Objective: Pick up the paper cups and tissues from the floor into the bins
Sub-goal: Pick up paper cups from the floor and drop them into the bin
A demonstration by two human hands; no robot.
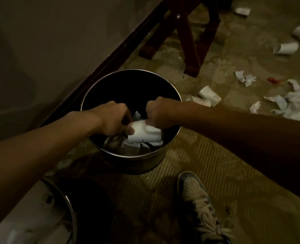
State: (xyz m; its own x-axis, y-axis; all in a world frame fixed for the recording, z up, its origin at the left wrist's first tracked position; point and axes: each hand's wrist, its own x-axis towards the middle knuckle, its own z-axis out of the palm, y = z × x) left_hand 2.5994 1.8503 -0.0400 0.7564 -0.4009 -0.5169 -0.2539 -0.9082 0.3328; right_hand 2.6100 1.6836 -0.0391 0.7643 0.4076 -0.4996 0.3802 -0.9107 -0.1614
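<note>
A round metal bin (138, 164) stands on the carpet by the wall, with crumpled paper inside. Over its mouth both hands hold a white paper cup (145, 133) lying on its side. My left hand (115, 118) grips the cup's left end, and my right hand (159, 111) pinches its top right. More paper cups lie on the floor: a pair (208, 97) just right of the bin and others (285, 47) at the far right. Torn tissues (293, 101) are strewn at the right edge.
A second bin (70, 213) with white contents sits at the bottom left against the wall. Dark wooden chair legs (189, 41) stand behind the first bin. A sneaker (198, 206) is planted on the carpet at the bottom. A small red scrap (273, 80) lies among the tissues.
</note>
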